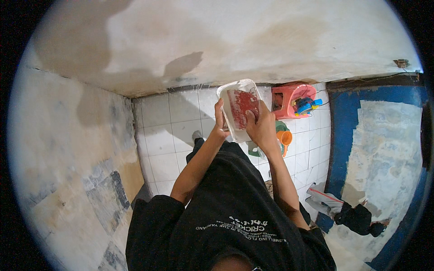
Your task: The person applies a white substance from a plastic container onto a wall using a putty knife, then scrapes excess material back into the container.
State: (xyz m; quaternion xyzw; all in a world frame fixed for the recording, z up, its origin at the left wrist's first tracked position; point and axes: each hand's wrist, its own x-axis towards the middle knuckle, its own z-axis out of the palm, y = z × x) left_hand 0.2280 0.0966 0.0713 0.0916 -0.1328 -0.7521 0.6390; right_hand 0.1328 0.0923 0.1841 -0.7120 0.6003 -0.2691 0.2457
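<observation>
A white plastic tub [249, 83], smeared with pale paste along its rim, is held up in front of me. My left hand [220, 121] is closed round its left side, the fingers mostly hidden beneath it. With my right hand [263, 128] I grip a flat red putty spreader [243, 107], thumb pressed on its face. Whitish paste streaks the spreader, which lies within the tub's opening. How much paste the tub holds is hidden behind it.
A patchy plastered wall [181, 40] rises close ahead, another [77, 149] at left. On the white tiled floor [156, 137] stands a pink stool [281, 105] bearing a blue-and-yellow object [308, 106]. An orange dipper [285, 137] lies nearer. Another person [355, 217] is at lower right by a blue wall [343, 122].
</observation>
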